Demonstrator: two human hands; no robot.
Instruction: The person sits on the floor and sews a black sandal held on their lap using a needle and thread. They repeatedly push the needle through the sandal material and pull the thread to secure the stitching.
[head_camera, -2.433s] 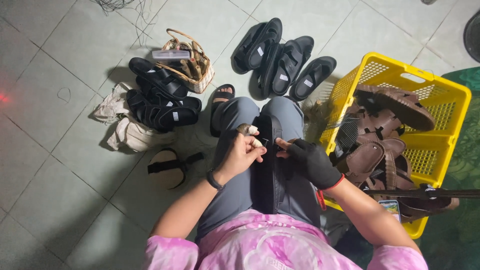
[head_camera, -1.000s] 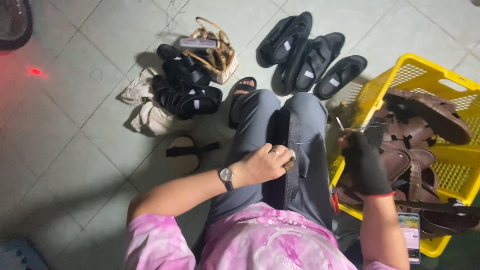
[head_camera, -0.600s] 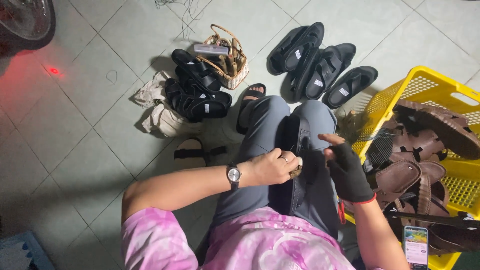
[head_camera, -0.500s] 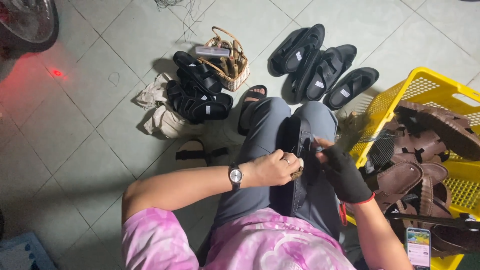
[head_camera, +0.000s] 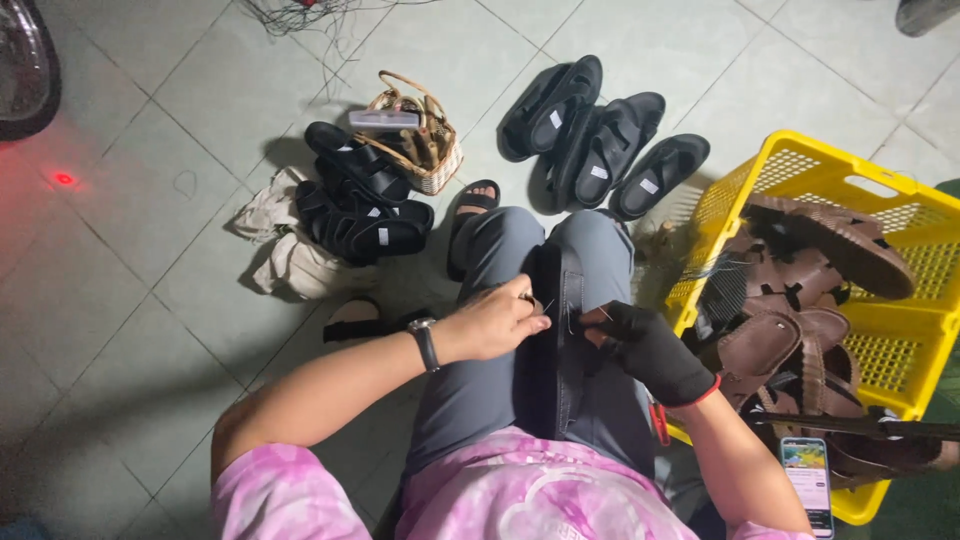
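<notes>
Tiled floor carries the work. On the lap, between the knees, stands a black sandal (head_camera: 560, 340); the left hand (head_camera: 490, 325) pinches its edge, the gloved right hand (head_camera: 645, 345) grips its strap. Black sandals (head_camera: 600, 135) lie at the floor's far edge, seemingly finished; brown sandals (head_camera: 800, 300) wait in the yellow basket (head_camera: 900, 215).

The floor (head_camera: 130, 330) is laid with large pale grey-green tiles, their grout lines running on a slant, and a small red spot of light (head_camera: 64, 178) glows on one tile at the left. Loose wires (head_camera: 300, 14) trail across the tiles at the top, and part of a dark tyre (head_camera: 25, 60) shows in the upper left corner.
</notes>
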